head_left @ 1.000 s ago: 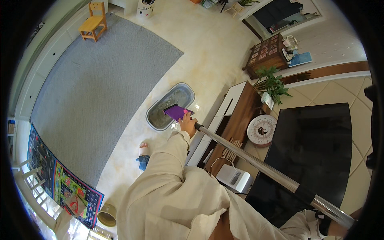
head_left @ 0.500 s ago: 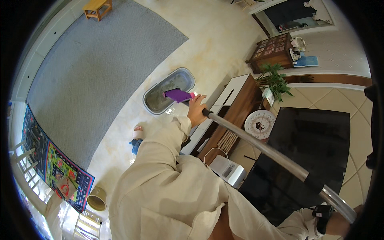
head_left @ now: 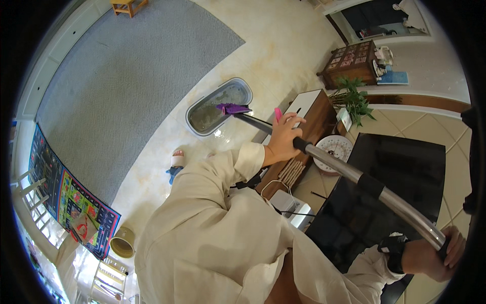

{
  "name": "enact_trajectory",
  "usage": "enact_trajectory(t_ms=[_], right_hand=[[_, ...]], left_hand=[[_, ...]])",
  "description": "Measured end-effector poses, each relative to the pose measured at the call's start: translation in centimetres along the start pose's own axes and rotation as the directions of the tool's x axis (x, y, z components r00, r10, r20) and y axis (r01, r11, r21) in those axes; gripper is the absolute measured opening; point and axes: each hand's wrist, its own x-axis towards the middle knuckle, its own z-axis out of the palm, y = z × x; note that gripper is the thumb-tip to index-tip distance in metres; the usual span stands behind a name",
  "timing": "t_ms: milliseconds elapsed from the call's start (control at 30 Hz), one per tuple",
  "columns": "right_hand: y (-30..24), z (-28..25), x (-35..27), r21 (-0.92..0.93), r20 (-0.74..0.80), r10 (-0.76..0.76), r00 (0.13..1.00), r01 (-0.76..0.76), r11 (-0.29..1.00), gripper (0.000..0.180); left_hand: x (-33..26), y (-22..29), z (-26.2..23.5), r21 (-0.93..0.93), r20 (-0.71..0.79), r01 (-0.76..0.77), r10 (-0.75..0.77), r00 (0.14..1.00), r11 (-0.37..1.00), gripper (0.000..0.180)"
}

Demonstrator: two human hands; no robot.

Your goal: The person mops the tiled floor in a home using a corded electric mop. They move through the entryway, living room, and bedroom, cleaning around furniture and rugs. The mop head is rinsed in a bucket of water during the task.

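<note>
A long-handled flat mop runs diagonally across the view, its metal handle (head_left: 349, 175) rising from the tub toward the lower right. The purple mop head (head_left: 234, 109) is tilted edge-on above the murky water in an oblong grey tub (head_left: 195, 126). I cannot tell whether it touches the water. My left hand (head_left: 286, 137) grips the handle's dark lower part, beside a small pink piece (head_left: 278, 114). At the handle's top end, my right hand (head_left: 438, 256) is closed around it, a black band on that wrist.
Right of the tub stands a low wood-and-white cabinet (head_left: 324, 109) with a plant (head_left: 352, 101), a round dial (head_left: 332, 152) and a large black screen (head_left: 390, 187). A grey rug (head_left: 136, 76) lies left. A bin (head_left: 122, 242) stands lower left. My sandalled foot (head_left: 177, 158) is near the tub.
My left hand has moved right with the mop, and more dark shaft shows below it. The purple head has turned from broadside to edge-on. My right hand has come further into view.
</note>
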Motion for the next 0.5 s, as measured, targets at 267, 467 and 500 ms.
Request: enact_trajectory(t_ms=[267,467,500], right_hand=[[1.3,0.3,-1.6,-0.109,0.0,-0.004,1.0,0.005,0.994,0.02],[1.2,-0.1,-2.2,-0.309,-0.137,-0.158,0.978,0.11,0.945,0.019],[1.0,-0.1,-2.2,-0.256,-0.09,-0.168,0.982,0.14,0.956,0.019]], left_hand=[[2.3,5.3,-1.2,-0.102,0.003,-0.131,0.132,0.991,0.986,0.026],[3.5,7.7,-1.4,-0.2,-0.036,-0.243,0.241,0.97,0.949,0.027],[3.6,8.0,-1.3,-0.175,-0.071,-0.275,0.266,0.961,0.945,0.029]])
